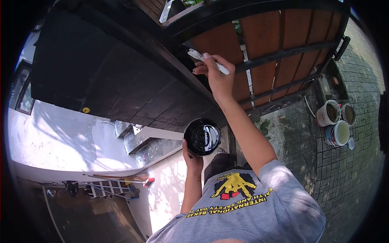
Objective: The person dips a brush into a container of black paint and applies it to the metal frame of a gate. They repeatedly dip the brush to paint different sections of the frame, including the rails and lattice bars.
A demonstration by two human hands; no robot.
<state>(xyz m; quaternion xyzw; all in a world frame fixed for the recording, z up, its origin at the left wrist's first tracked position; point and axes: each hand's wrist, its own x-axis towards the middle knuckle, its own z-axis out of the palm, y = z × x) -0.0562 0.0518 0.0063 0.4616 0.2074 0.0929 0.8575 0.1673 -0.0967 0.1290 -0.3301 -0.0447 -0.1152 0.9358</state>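
My right hand point(217, 77) is wrapped around the white handle of a paintbrush point(223, 69), raised in front of the gate. The brush's dark bristles point up and left, right at the black metal frame by the edge of the wooden gate point(265, 34). Lower down, my left hand point(192, 158) grips a round paint container point(196, 137) from its near left side. Glossy black paint fills its inside and reflects the light. Dark smudges mark the left thumb. Brown slats set in black bars make up the gate.
A black wall point(109, 77) runs along the left. Several white buckets point(341, 133) stand on the paving to the right. Steps point(139, 143) rise below the wall, and a ladder point(107, 189) and a red-headed broom point(149, 182) lie at lower left.
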